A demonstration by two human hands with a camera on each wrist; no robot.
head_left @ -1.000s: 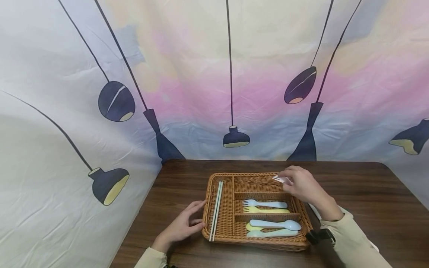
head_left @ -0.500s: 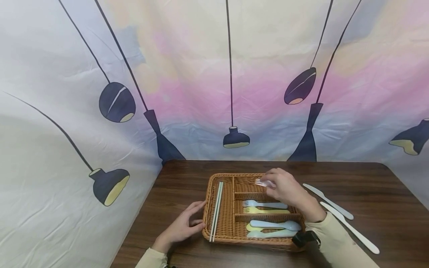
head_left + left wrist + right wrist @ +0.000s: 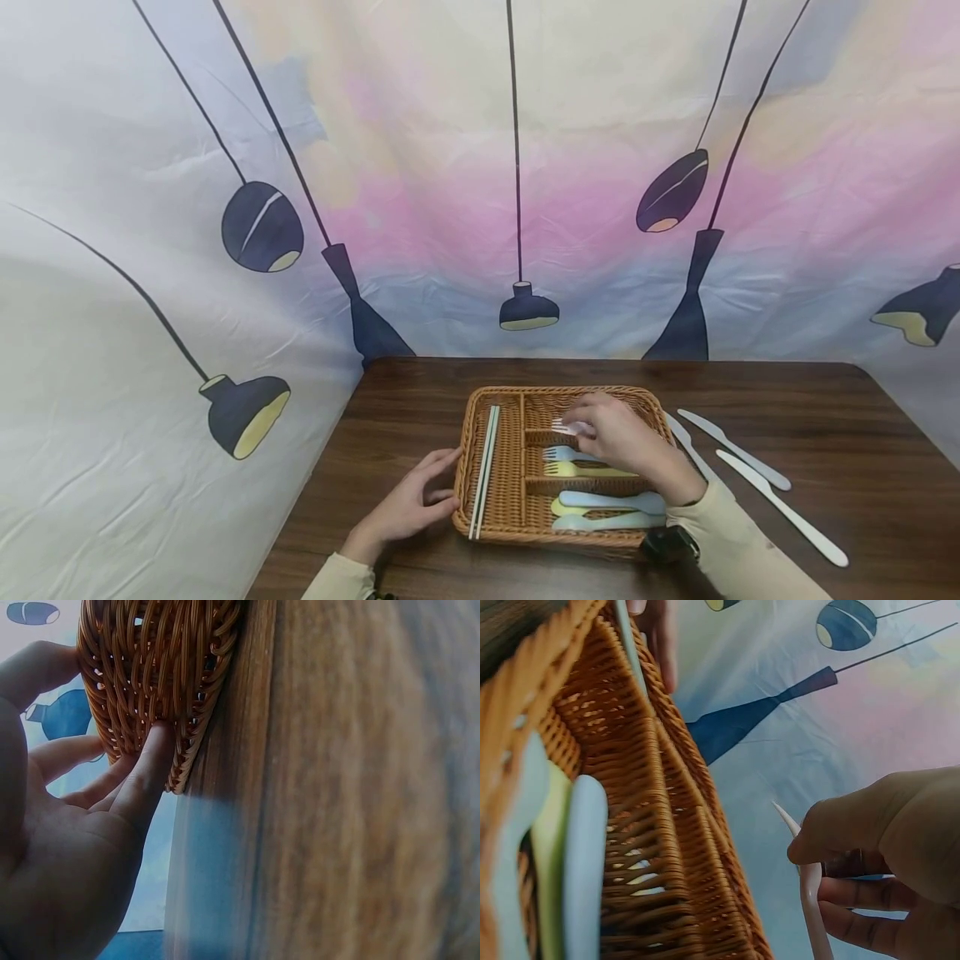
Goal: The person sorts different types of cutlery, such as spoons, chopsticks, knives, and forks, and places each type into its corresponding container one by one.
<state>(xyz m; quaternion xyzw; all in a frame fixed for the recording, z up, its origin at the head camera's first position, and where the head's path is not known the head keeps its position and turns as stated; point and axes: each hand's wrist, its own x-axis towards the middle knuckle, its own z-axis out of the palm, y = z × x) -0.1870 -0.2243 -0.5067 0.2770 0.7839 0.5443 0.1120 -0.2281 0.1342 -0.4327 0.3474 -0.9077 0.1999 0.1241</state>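
My right hand (image 3: 618, 435) pinches a pale pink fork (image 3: 811, 896) between thumb and fingers. In the head view the fork's white-looking tines point left, over the basket's back-right compartments. Fingertips of my left hand (image 3: 411, 500) touch the outer left wall of the wicker basket (image 3: 154, 682). Below the right hand, a blue fork (image 3: 561, 454) and a yellow fork (image 3: 588, 471) lie in the middle compartment. The front compartment holds a blue spoon (image 3: 600, 500), a mint spoon (image 3: 600, 522) and a partly covered yellow spoon (image 3: 562, 508).
A pair of pale chopsticks (image 3: 483, 475) lies in the basket's long left compartment. To the basket's right, two white knives (image 3: 783, 509) rest on the brown wooden table (image 3: 847, 433). A third knife (image 3: 690, 446) is partly hidden by the right arm. A printed curtain (image 3: 450, 208) hangs behind.
My right hand has carried the fork left and nearer, from the basket's back-right corner. The knives have come out from behind the right arm. My left hand stays still.
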